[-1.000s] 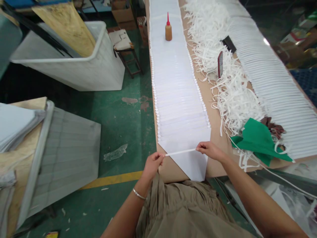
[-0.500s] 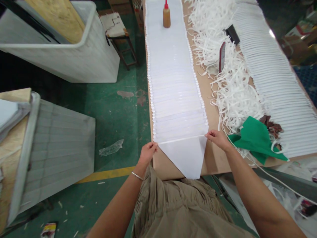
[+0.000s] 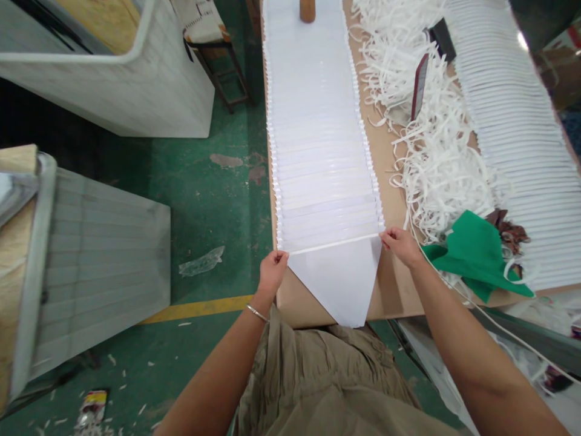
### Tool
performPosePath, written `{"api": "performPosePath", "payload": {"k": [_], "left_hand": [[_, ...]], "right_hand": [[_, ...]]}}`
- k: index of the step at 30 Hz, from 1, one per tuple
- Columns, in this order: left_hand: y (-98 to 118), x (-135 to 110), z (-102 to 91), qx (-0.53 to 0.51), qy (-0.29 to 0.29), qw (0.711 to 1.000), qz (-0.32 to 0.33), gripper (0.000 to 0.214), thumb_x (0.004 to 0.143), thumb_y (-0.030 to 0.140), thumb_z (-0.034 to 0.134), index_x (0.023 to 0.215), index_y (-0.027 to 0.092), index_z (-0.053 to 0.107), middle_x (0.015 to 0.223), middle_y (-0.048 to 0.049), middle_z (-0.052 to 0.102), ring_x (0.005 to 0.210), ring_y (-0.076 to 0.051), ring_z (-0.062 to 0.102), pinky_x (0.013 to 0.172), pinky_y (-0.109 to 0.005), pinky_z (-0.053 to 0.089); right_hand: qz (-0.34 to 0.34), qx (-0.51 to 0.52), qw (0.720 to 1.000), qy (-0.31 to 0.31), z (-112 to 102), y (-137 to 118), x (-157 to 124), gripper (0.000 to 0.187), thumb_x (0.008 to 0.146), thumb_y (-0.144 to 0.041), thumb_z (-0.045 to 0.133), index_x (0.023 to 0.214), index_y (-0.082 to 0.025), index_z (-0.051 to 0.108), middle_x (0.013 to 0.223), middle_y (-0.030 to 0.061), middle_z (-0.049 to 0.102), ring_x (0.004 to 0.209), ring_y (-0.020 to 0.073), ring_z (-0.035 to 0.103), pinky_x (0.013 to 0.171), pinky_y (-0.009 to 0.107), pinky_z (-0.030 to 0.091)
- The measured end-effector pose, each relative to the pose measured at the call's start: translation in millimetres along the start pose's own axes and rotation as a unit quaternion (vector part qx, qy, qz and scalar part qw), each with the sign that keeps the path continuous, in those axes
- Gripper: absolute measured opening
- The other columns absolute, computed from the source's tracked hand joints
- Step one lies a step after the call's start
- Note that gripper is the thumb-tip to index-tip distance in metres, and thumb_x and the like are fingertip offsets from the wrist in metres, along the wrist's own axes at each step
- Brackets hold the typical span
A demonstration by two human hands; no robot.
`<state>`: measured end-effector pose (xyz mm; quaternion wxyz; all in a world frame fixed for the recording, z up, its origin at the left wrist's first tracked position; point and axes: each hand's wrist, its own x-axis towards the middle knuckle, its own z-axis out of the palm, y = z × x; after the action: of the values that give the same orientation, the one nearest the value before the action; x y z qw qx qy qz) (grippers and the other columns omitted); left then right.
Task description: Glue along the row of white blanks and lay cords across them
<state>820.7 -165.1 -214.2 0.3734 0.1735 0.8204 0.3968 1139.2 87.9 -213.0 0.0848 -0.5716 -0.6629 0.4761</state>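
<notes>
A thin white strip (image 3: 333,244) stretches across the nearest sheet of a long overlapped row of white paper sheets (image 3: 318,121) on a brown table (image 3: 390,181). My left hand (image 3: 272,270) pinches the strip's left end at the table's left edge. My right hand (image 3: 399,244) pinches its right end at the row's right side. The strip lies down on the paper. Below it a pointed white flap (image 3: 342,284) hangs toward the table's front edge.
A heap of loose white strips (image 3: 431,151) lies right of the row, with a phone (image 3: 418,88) standing in it, a green cloth (image 3: 476,254) and a second row of sheets (image 3: 512,121). A glue bottle (image 3: 307,10) stands far up. White bin (image 3: 136,91) at left.
Both hands carried the strip away from me and spread apart, from above the flap's tip up onto the top of the nearest sheet. The camera tilted down.
</notes>
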Motion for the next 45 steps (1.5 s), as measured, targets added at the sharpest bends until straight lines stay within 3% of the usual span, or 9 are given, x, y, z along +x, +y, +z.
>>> {"api": "performPosePath", "payload": {"k": [8,24,38,45], "left_hand": [[-3,8,15.1,0.041,0.044,0.998,0.015,0.017,0.079,0.034,0.06,0.075,0.018,0.062,0.073,-0.0023,0.067,0.071,-0.017,0.059,0.073,-0.027,0.047],[-14,10,18.8,0.038,0.054,0.998,0.015,0.022,0.082,0.038,0.058,0.078,0.018,0.062,0.067,-0.0006,0.062,0.067,-0.017,0.058,0.068,-0.026,0.046],[-8,7,20.5,0.095,0.088,0.991,0.016,0.011,0.084,0.026,0.057,0.08,0.017,0.063,0.077,-0.0017,0.07,0.074,-0.016,0.064,0.073,-0.025,0.048],[-2,6,22.4,0.137,0.075,0.988,0.009,0.011,0.085,0.021,0.057,0.076,0.018,0.062,0.074,-0.0014,0.069,0.07,-0.016,0.063,0.071,-0.025,0.047]], "right_hand": [[0.01,0.007,0.998,0.067,22,19,14,0.028,0.081,-0.051,0.06,0.076,-0.023,0.06,0.061,-0.0009,0.062,0.057,0.0177,0.058,0.061,0.032,0.051],[-0.006,-0.016,0.994,0.112,33,18,16,0.031,0.081,-0.053,0.059,0.075,-0.023,0.059,0.066,0.0004,0.062,0.064,0.0176,0.054,0.062,0.03,0.045],[-0.023,-0.058,0.989,0.135,36,10,10,0.034,0.079,-0.055,0.056,0.075,-0.021,0.06,0.069,0.0007,0.062,0.065,0.0176,0.053,0.068,0.032,0.042],[-0.023,-0.071,0.987,0.143,34,12,9,0.032,0.08,-0.052,0.059,0.073,-0.021,0.059,0.068,0.0005,0.062,0.065,0.0177,0.053,0.068,0.032,0.042]]}}
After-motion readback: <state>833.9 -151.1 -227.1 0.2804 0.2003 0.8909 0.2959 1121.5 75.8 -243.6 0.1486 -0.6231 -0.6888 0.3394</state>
